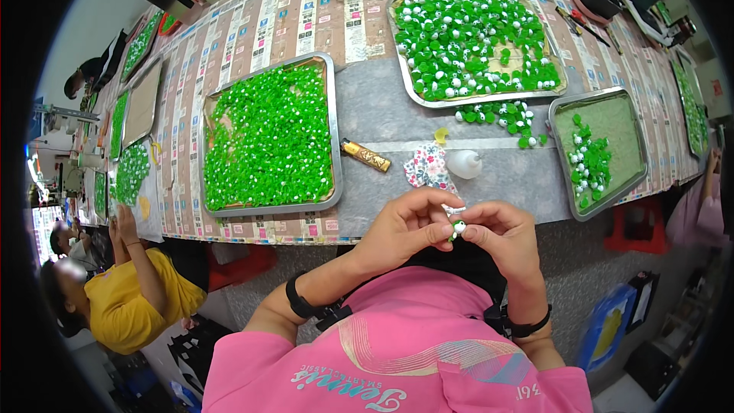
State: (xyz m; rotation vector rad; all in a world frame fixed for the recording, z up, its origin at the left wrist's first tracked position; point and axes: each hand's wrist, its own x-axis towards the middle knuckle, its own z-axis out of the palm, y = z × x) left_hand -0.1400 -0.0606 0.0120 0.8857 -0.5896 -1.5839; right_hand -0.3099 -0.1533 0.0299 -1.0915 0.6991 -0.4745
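Note:
In front of my chest, both hands meet over a small green-and-white plastic piece with a dark dot, like a toy eye. My left hand pinches its left side between thumb and fingers. On the other side my right hand grips it with thumb and bent forefinger. Just beyond the fingers lie a floral cloth and a white squeeze bottle. Loose green-and-white pieces are scattered on the grey sheet, below a large metal tray heaped with more of them.
Left of me stands a metal tray full of small green parts. At the right, a smaller tray holds some green-and-white pieces. A brown-gold tube lies between. Pliers and tools rest far right. A person in yellow works at the left.

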